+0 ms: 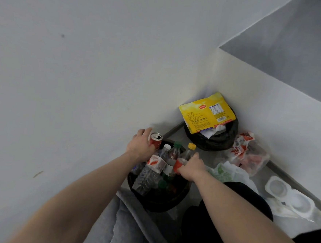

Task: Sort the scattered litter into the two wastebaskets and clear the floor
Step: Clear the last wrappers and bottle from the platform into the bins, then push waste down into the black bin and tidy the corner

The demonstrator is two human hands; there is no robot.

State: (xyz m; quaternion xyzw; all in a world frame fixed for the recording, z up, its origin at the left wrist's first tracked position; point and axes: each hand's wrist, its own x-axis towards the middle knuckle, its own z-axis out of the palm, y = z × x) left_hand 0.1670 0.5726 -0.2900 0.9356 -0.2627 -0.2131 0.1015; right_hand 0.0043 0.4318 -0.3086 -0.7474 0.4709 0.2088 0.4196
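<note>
wastebaskets: 2, near one (158, 201) holding several bottles | red can (156, 140): 1, gripped by left hand (139, 148) | yellow-capped bottle (184, 157): 1, gripped by right hand (190, 169)

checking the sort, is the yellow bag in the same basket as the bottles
No, the yellow bag sits on the far basket; the bottles fill the near basket.

White walls (83, 68) meet in a corner; a grey quilted fabric (127, 225) (folded, creased) lies below.

Head-worn view, steeply down, close range
</note>
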